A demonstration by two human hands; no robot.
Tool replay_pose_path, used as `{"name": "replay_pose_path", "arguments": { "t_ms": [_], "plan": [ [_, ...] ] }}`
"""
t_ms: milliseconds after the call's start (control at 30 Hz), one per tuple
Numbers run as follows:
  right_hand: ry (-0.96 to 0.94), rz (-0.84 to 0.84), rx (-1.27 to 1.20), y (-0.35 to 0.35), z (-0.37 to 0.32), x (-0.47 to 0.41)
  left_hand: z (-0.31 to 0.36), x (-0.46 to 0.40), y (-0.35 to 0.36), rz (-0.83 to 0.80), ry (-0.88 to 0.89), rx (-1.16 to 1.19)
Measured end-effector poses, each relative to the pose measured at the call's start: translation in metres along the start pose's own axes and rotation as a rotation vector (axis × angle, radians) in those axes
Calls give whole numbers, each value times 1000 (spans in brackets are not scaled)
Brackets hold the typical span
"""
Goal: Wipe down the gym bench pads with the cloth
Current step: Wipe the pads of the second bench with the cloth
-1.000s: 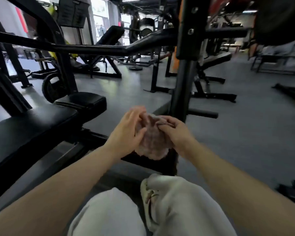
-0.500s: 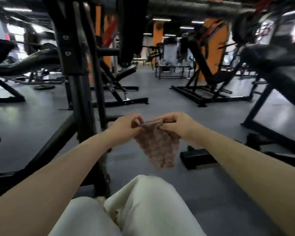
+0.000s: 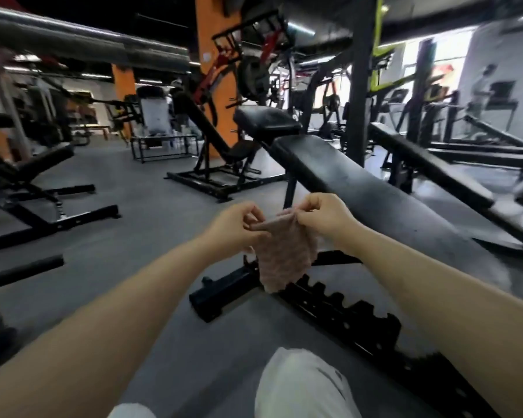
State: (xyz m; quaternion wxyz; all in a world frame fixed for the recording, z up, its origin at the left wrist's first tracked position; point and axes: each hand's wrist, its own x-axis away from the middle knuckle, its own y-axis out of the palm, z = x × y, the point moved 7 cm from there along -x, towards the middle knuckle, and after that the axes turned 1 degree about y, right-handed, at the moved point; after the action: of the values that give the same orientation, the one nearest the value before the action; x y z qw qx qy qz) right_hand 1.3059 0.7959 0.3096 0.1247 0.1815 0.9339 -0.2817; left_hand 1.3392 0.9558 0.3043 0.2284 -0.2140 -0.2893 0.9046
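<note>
Pinching the cloth (image 3: 281,254) in both grips, left hand (image 3: 234,226) and right hand (image 3: 322,217) hide its top edge.

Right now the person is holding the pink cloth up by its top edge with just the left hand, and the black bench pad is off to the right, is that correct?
Not quite: both hands hold it. In the head view the left hand and the right hand each pinch the top edge of the pink cloth, which hangs between them. The black bench pad is indeed off to the right.
</note>
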Motion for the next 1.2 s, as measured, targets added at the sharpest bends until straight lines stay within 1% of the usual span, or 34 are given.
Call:
{"name": "replay_pose_path", "arguments": {
  "t_ms": [67, 133, 267, 333, 433, 500, 567, 600, 667, 733, 767, 833, 867, 900, 967, 1067, 1100, 1200],
  "plan": [
    [41, 77, 74, -37, 26, -4, 12, -25, 35, -63, 28, 44],
    [83, 162, 131, -74, 53, -9, 25, -51, 67, -66, 71, 48],
    [215, 292, 213, -133, 112, -13, 47, -96, 127, 51, 147, -50],
    [287, 328, 258, -152, 143, -9, 57, -111, 162, 61, 179, -64],
    [384, 421, 311, -174, 187, 2, 69, -126, 214, -5, 218, -137],
    [415, 489, 320, -181, 211, 11, 70, -134, 243, -61, 259, -212],
    [394, 524, 352, -178, 225, 20, 63, -137, 267, -110, 319, -341],
    [353, 546, 405, -173, 227, 25, 58, -136, 274, -123, 343, -392],
    [202, 584, 508, -154, 220, 32, 50, -132, 276, -109, 359, -399],
    [68, 557, 581, -126, 211, 33, 48, -128, 269, -80, 376, -313],
    [36, 516, 648, -112, 210, 31, 48, -125, 267, -81, 397, -282],
    [103, 335, 811, -87, 216, 28, 50, -119, 266, -67, 489, -340],
    [146, 272, 895, -80, 224, 27, 50, -116, 266, -59, 523, -376],
    [171, 258, 955, -78, 230, 26, 50, -114, 266, -50, 554, -401],
    [181, 271, 1012, -79, 232, 30, 53, -110, 270, -26, 648, -438],
    [153, 359, 990, -84, 247, 46, 56, -101, 283, 32, 790, -547],
    [153, 351, 1003, -86, 256, 55, 56, -97, 290, 27, 819, -565],
    [108, 403, 1053, -101, 278, 92, 54, -80, 316, -53, 900, -617]
  ]
}}
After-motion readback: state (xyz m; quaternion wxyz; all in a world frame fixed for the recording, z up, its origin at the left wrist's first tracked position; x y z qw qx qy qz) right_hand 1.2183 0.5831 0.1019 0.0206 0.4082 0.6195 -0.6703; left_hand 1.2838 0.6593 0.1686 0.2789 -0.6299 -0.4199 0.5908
